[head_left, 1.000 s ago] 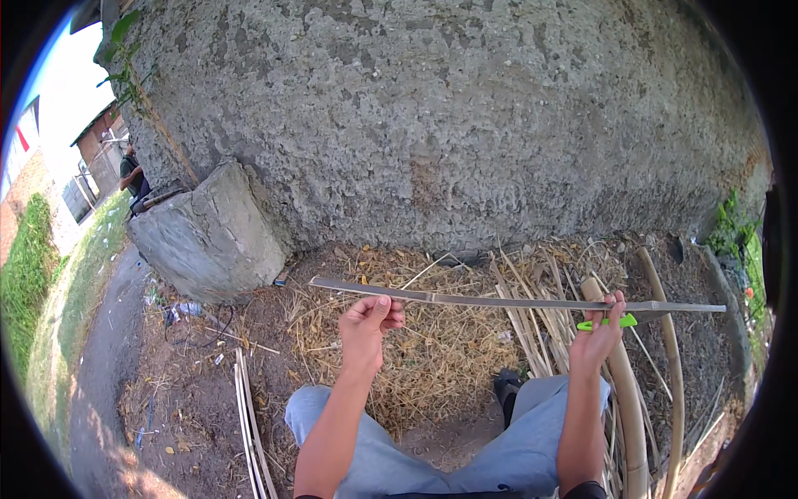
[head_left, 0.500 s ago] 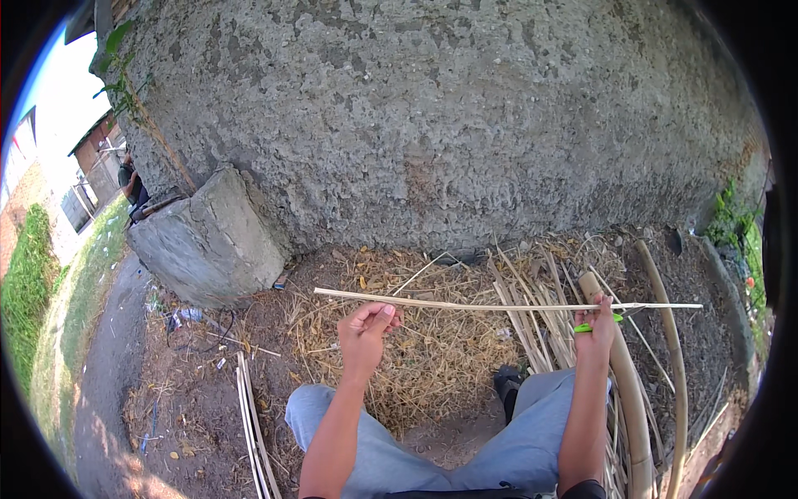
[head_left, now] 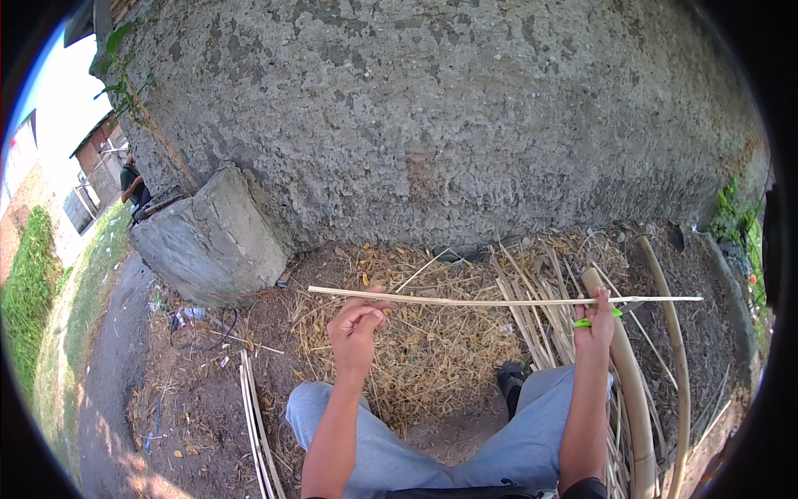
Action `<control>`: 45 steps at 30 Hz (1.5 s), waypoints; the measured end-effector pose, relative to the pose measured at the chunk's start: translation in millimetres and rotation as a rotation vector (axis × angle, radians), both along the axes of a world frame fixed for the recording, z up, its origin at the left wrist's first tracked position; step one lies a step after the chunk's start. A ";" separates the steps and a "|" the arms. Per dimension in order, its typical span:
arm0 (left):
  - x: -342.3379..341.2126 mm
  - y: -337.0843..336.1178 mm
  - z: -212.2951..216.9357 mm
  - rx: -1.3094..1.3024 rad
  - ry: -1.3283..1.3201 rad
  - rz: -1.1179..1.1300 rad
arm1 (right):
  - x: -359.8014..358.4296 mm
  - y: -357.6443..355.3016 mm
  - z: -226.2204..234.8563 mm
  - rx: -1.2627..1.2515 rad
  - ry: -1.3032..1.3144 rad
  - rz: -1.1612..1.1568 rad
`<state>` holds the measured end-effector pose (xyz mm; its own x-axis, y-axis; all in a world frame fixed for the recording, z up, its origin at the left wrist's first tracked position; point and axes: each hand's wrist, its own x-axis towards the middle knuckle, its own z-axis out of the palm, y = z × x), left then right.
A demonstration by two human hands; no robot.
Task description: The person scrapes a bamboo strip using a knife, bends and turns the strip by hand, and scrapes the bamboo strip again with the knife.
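A long, thin pale bamboo strip [head_left: 465, 302] stretches level across in front of me. Near its left end, my left hand [head_left: 356, 328] has its fingers curled about the strip, with the index finger behind it and the thumb just below. My right hand [head_left: 594, 318] is closed on the strip toward its other end and also grips a knife with a bright green handle [head_left: 585, 322]. The grey blade shows only in part, pointing right beneath the strip. Some fingers of the right hand are hidden.
Split bamboo strips [head_left: 532, 320] and thicker bamboo poles [head_left: 636, 407] lie on my right. More strips [head_left: 256, 416] lie at left. Shavings [head_left: 432, 366] cover the ground between my legs. A rough wall [head_left: 432, 141] and concrete block [head_left: 212, 241] stand ahead; a person [head_left: 133, 185] sits far left.
My left thumb has come down off the strip's face, and the index finger now shows above it. The strip's left end has shifted slightly left. My right hand keeps its grip.
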<state>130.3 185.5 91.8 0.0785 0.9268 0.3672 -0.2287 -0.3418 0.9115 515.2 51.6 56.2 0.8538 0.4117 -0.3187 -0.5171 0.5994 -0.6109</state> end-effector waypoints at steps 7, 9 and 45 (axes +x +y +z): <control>-2.1 -1.0 6.6 0.189 0.385 0.126 | 15.0 -5.4 -3.1 0.062 0.024 -0.079; -9.2 1.8 8.2 0.122 0.411 0.120 | 24.5 -9.3 -5.9 0.071 0.049 -0.094; -19.9 34.1 3.6 -0.281 -0.344 0.089 | 7.6 -9.3 -1.7 0.060 0.022 -0.040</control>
<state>110.4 219.5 95.5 -0.0889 0.9919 0.0910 -0.5155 -0.1239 0.8479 522.9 42.3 54.5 0.8628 0.3967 -0.3135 -0.5052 0.6548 -0.5621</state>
